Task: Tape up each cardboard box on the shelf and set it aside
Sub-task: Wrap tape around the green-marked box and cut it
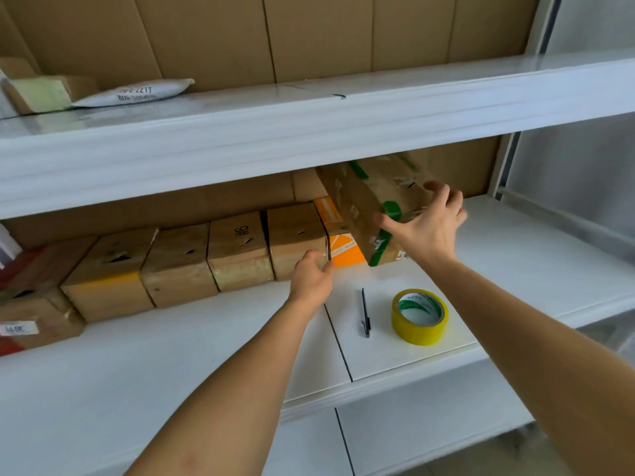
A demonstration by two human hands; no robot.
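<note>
Green-taped box (369,204) tilted, centre-right of frame on shelf (515,269), long axis running back under upper shelf. Right hand (424,225) nearer, fingers spread against its right side, not clamped. Left hand (311,278) loosely curled at orange box (345,250) corner. Tape roll (419,316) lower right, untouched.

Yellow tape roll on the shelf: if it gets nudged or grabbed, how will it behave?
The tape roll lies flat on its side on the white shelf, so a nudge would probably slide it, not roll it. Tipped onto its edge, it could roll off the front. It looks rigid, and the open core should give fingers an easy hold. The pen beside it may get knocked.
</note>
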